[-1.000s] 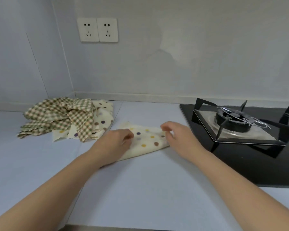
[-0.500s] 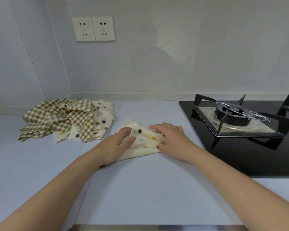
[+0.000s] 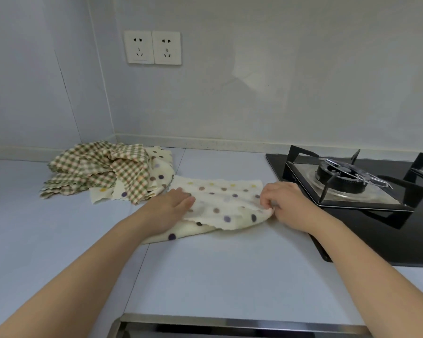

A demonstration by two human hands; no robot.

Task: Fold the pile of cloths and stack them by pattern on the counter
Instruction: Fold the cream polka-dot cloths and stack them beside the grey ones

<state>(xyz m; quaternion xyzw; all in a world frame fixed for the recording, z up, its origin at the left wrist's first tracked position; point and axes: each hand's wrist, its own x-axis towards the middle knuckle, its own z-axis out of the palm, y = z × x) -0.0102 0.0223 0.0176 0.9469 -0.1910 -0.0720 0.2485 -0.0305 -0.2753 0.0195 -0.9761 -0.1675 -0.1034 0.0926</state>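
Note:
A cream cloth with coloured polka dots (image 3: 226,203) lies partly folded on the pale counter (image 3: 217,272), in the middle. My left hand (image 3: 167,211) rests flat on its left end with straight fingers. My right hand (image 3: 285,203) pinches the cloth's right edge between curled fingers and thumb. At the back left sits a rumpled pile (image 3: 108,172) of green checked cloths over more polka-dot cloths.
A black gas hob (image 3: 352,181) with a burner and pan supports takes up the right side, close to my right hand. Two wall sockets (image 3: 153,47) hang above the pile. A metal edge (image 3: 230,323) runs along the counter's front.
The dotted cloth is spread wider to the right than before. My right hand has moved right with the cloth's edge, and my left hand now lies flat on the left end.

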